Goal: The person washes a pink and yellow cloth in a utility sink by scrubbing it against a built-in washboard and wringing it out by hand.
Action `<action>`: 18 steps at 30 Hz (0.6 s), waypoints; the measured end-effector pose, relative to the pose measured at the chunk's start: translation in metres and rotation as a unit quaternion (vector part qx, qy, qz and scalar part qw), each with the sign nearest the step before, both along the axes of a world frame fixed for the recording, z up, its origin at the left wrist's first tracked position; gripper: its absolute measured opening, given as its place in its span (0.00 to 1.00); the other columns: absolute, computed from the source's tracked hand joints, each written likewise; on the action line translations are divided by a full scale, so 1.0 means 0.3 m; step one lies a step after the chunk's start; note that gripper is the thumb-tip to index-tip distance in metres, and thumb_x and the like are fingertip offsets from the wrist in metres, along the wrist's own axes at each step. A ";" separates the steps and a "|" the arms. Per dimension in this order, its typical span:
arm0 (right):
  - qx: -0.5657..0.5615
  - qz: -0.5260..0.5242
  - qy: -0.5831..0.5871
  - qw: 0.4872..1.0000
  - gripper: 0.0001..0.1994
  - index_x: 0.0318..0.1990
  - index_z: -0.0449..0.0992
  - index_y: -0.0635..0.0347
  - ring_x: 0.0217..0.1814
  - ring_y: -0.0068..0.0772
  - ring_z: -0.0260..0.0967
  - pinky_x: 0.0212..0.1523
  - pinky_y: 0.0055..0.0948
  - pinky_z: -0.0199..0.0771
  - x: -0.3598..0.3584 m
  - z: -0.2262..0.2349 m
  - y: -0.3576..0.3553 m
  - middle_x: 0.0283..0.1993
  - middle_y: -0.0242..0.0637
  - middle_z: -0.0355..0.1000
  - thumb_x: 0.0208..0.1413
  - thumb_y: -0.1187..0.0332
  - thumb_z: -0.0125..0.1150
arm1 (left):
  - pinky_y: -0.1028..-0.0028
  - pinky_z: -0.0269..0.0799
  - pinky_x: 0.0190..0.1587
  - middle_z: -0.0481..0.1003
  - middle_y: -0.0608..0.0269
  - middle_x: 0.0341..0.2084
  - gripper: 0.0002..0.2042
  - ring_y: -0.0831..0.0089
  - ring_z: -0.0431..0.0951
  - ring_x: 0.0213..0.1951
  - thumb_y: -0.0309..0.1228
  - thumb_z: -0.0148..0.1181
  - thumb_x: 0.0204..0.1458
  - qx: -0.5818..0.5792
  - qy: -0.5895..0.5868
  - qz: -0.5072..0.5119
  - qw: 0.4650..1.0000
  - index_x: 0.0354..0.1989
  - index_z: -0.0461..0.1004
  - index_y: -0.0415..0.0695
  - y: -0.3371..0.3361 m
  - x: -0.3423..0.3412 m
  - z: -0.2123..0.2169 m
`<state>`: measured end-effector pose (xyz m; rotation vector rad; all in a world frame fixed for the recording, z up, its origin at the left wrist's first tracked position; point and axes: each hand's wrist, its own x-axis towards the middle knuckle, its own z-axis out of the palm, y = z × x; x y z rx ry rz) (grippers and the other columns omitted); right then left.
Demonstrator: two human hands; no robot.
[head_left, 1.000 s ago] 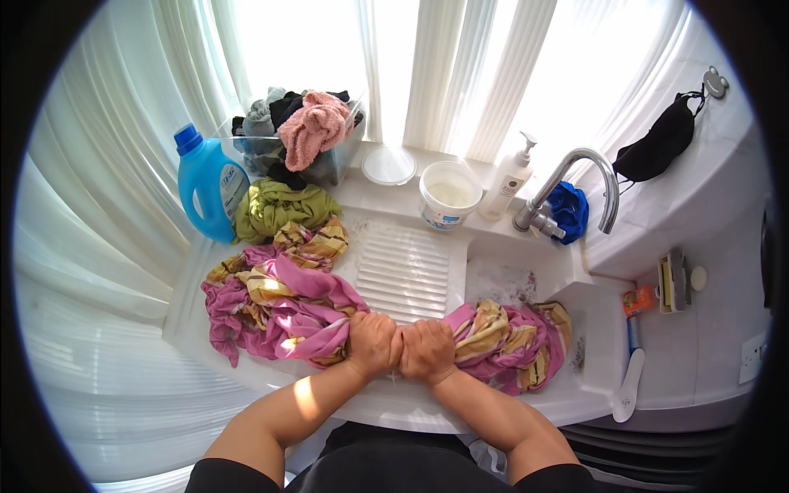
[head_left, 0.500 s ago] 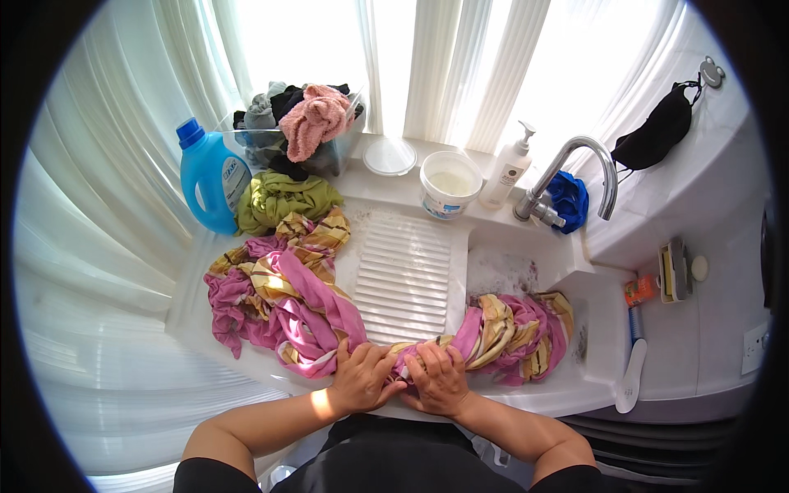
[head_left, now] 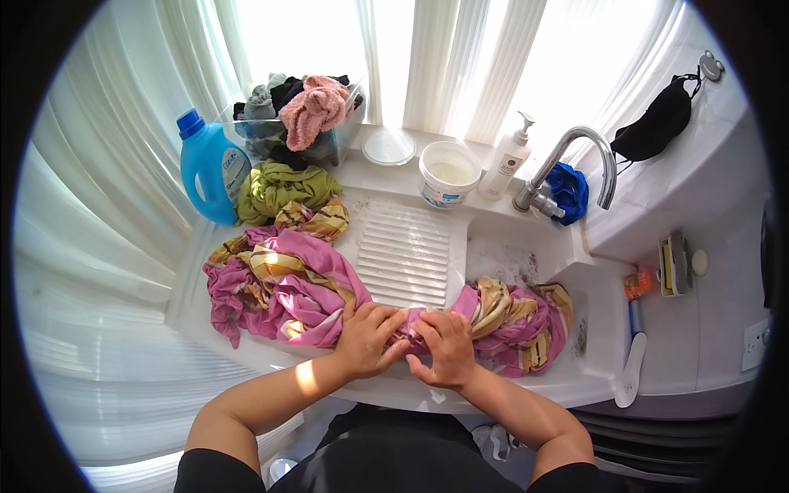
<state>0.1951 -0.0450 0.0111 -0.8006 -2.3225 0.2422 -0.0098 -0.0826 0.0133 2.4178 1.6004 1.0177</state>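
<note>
A long pink and yellow checked cloth (head_left: 316, 267) lies bunched across the white laundry sink (head_left: 197, 308). Its left part is heaped beside the ribbed washboard (head_left: 403, 261), and its right part sits in the basin. My left hand (head_left: 367, 338) is closed over the middle stretch of cloth, at the near end of the ribs. Right beside it, my right hand (head_left: 445, 349) grips the same stretch, fingers over the top and thumb toward me. The cloth under both palms is hidden. A wadded green cloth (head_left: 288, 193) touches the far end of the left heap.
Behind stand a blue detergent jug (head_left: 209, 177), a clear bin (head_left: 329, 144) of clothes, a round lid (head_left: 389, 146), a white tub (head_left: 449, 175) and a pump bottle (head_left: 505, 160). A curved faucet (head_left: 608, 164) overhangs the right side. A white-handled brush (head_left: 631, 370) lies on the right ledge.
Both hands have moved away from me, pushing the middle of the cloth farther up the washboard ribs. The cloth parts on both sides have shifted slightly with them.
</note>
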 end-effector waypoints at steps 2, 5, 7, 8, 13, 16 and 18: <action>0.099 -0.007 0.016 0.995 0.18 0.42 0.74 0.51 0.56 0.33 0.68 0.60 0.40 0.54 0.028 -0.099 -0.120 0.51 0.33 0.71 0.43 0.56 0.64 | 0.57 0.57 0.45 0.77 0.63 0.37 0.16 0.64 0.73 0.37 0.43 0.67 0.43 0.050 0.010 -0.024 0.998 0.37 0.78 0.47 -0.129 0.020 -0.044; 0.040 -0.063 -0.054 0.996 0.11 0.37 0.73 0.55 0.45 0.38 0.69 0.50 0.41 0.62 -0.103 -0.121 0.065 0.38 0.36 0.71 0.46 0.63 0.59 | 0.62 0.59 0.42 0.75 0.64 0.28 0.08 0.62 0.73 0.31 0.39 0.63 0.48 -0.001 0.042 0.055 0.998 0.28 0.74 0.49 0.088 -0.003 -0.146; -0.079 -0.103 -0.070 0.989 0.09 0.37 0.74 0.56 0.42 0.46 0.69 0.47 0.45 0.64 -0.179 -0.022 0.254 0.35 0.41 0.70 0.49 0.65 0.56 | 0.60 0.62 0.43 0.76 0.61 0.29 0.09 0.58 0.74 0.33 0.38 0.58 0.52 -0.005 0.045 0.147 0.988 0.26 0.74 0.47 0.317 0.009 -0.172; -0.057 -0.121 -0.021 0.991 0.09 0.37 0.74 0.57 0.41 0.48 0.69 0.46 0.46 0.65 -0.214 0.030 0.306 0.35 0.41 0.71 0.49 0.65 0.56 | 0.57 0.63 0.44 0.76 0.60 0.29 0.10 0.57 0.74 0.34 0.39 0.57 0.53 0.041 0.020 0.172 0.984 0.26 0.75 0.47 0.404 -0.002 -0.173; -0.148 -0.108 -0.092 0.979 0.10 0.38 0.76 0.58 0.45 0.50 0.70 0.46 0.47 0.66 -0.208 0.112 0.295 0.40 0.44 0.74 0.49 0.65 0.56 | 0.50 0.61 0.47 0.77 0.59 0.29 0.13 0.56 0.74 0.39 0.43 0.55 0.55 0.129 0.134 0.256 0.949 0.35 0.80 0.47 0.378 0.014 -0.106; -0.093 0.009 -0.050 0.994 0.26 0.52 0.74 0.58 0.53 0.46 0.68 0.54 0.46 0.63 -0.055 0.046 0.117 0.49 0.44 0.71 0.44 0.58 0.63 | 0.55 0.59 0.48 0.75 0.59 0.28 0.17 0.60 0.71 0.38 0.47 0.58 0.53 -0.032 0.056 0.065 0.996 0.44 0.80 0.50 0.118 0.007 -0.038; 0.028 0.015 -0.058 0.998 0.32 0.55 0.72 0.55 0.55 0.42 0.66 0.58 0.44 0.59 0.038 0.010 -0.046 0.53 0.39 0.67 0.40 0.53 0.67 | 0.62 0.59 0.45 0.70 0.68 0.28 0.24 0.67 0.69 0.34 0.49 0.63 0.49 0.046 0.065 -0.022 0.997 0.50 0.77 0.47 -0.052 0.012 0.025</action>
